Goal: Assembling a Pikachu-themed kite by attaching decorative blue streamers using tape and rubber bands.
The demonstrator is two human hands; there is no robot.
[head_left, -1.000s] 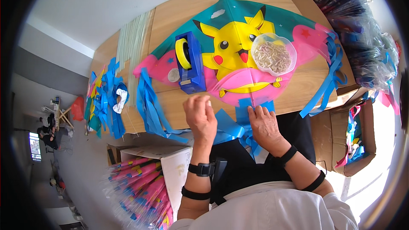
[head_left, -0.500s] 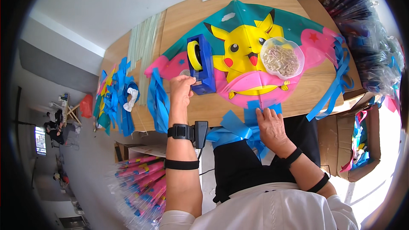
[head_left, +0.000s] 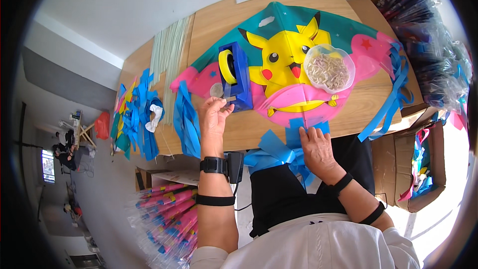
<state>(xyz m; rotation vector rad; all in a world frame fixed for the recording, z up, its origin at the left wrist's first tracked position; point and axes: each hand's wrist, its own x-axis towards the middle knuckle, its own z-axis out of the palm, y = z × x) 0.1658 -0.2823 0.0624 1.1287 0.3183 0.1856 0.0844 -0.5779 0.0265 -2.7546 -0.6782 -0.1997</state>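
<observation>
A kite with a yellow cartoon animal on green and pink lies spread on the table. On its left part stands a blue tape dispenser with a yellow-cored roll. Just in front of it, my left hand is closed in a pinch on the end of a clear tape strip. My right hand presses bent, closed fingers on the blue ribbon at the kite's lower tip; its thumb is hidden. The rest of this ribbon hangs in folds over the table edge onto my lap.
A clear bowl of small tube-like pieces sits on the kite. Blue streamers and pale thin rods lie leftward. Wrapped bundles stand below left, others at right. A cardboard box holds colourful material.
My left hand has drawn back slightly from the dispenser toward me, with a strip of tape at its fingertips. My right hand stays in place on the ribbon.
</observation>
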